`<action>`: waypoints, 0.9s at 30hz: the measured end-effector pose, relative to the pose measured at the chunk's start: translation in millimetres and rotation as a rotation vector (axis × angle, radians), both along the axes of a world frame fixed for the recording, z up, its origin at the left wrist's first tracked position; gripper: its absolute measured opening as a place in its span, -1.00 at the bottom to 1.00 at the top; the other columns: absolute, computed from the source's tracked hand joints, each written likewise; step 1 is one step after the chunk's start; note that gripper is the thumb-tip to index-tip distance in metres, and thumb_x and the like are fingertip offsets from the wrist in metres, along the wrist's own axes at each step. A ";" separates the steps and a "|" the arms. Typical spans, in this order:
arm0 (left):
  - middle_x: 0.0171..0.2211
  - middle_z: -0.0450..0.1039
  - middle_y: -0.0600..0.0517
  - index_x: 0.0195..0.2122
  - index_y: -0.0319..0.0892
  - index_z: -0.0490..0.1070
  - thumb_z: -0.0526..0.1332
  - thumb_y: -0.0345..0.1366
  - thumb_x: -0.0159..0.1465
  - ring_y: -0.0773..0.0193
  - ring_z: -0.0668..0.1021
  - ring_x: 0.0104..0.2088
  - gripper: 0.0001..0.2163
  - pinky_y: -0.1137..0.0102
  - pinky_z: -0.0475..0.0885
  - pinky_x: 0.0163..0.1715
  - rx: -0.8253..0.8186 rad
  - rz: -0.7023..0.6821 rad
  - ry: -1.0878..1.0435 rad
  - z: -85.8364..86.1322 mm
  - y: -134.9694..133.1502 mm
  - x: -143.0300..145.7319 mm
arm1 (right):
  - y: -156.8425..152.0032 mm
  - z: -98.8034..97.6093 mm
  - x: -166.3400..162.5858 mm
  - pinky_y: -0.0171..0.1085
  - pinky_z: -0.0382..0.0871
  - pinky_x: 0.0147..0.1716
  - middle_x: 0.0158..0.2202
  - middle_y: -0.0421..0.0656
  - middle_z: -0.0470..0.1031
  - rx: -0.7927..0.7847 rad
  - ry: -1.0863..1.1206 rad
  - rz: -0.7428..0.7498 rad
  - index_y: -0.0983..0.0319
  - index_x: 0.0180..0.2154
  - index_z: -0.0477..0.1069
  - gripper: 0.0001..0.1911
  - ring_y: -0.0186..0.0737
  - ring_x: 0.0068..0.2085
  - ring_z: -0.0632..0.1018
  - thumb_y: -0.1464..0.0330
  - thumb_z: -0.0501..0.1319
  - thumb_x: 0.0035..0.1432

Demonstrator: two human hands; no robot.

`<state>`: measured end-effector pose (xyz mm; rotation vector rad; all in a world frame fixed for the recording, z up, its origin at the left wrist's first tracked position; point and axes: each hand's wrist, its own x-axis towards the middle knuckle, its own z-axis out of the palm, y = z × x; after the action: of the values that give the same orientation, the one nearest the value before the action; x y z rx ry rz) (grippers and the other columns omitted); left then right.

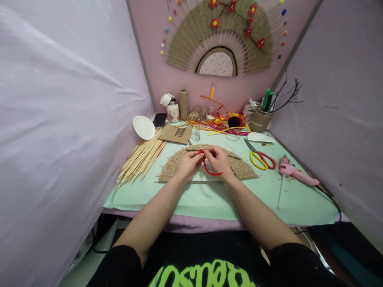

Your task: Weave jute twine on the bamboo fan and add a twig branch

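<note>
A red pipe cleaner (211, 173) is pinched between my two hands, its upper end curled into a small bunch at the fingertips and its loose tail curving down to the right. My left hand (189, 164) is closed on the curled end from the left. From the other side, my right hand (220, 161) is closed on the same end, thumb and finger nearly meeting the left ones. Beneath both hands lies a half-round woven twine fan (171, 169) with stick ends poking out at its rim. Its pale middle is partly hidden by my hands.
Thin wooden sticks (140, 159) lie left, beside a white plate (144, 127) and cardboard (176, 134). Scissors (259, 156) and a pink glue gun (296, 172) with a cable lie right. Coloured pipe cleaners (209, 124) pile up behind. A decorated fan (191, 42) hangs on the back wall.
</note>
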<state>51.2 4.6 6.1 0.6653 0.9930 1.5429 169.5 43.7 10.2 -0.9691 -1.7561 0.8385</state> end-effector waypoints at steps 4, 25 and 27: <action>-0.53 0.46 0.04 -0.48 -0.27 0.49 0.42 -0.31 -0.12 0.42 0.43 -0.51 -0.80 0.48 0.31 -0.44 -0.007 -0.025 -0.038 1.0 -1.2 -1.8 | 3.4 0.3 1.3 -0.32 0.24 -0.44 -0.49 -0.19 0.42 -0.125 0.145 0.040 0.24 -0.42 0.43 -0.67 -0.30 -0.47 0.37 0.16 0.06 0.17; -0.61 0.40 0.07 -0.61 -0.22 0.41 0.32 -0.28 -0.06 0.41 0.40 -0.54 -0.86 0.50 0.24 -0.51 -0.010 0.086 0.141 6.2 -4.1 -0.1 | 4.1 -0.8 1.3 -0.28 0.31 -0.38 -0.45 -0.16 0.50 -0.027 0.040 0.084 0.25 -0.40 0.45 -0.78 -0.26 -0.43 0.45 0.22 0.19 0.06; -0.58 0.42 0.05 -0.59 -0.22 0.41 0.31 -0.27 -0.05 0.39 0.41 -0.52 -0.86 0.49 0.25 -0.51 -0.025 0.075 0.140 5.7 -3.6 -0.9 | 3.5 0.0 1.8 -0.28 0.31 -0.37 -0.44 -0.15 0.50 -0.019 0.020 0.076 0.25 -0.39 0.45 -0.77 -0.26 -0.42 0.45 0.22 0.18 0.07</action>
<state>50.3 1.0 11.8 0.7336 1.1511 1.5632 171.3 47.2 10.2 -0.9084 -1.7803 0.9116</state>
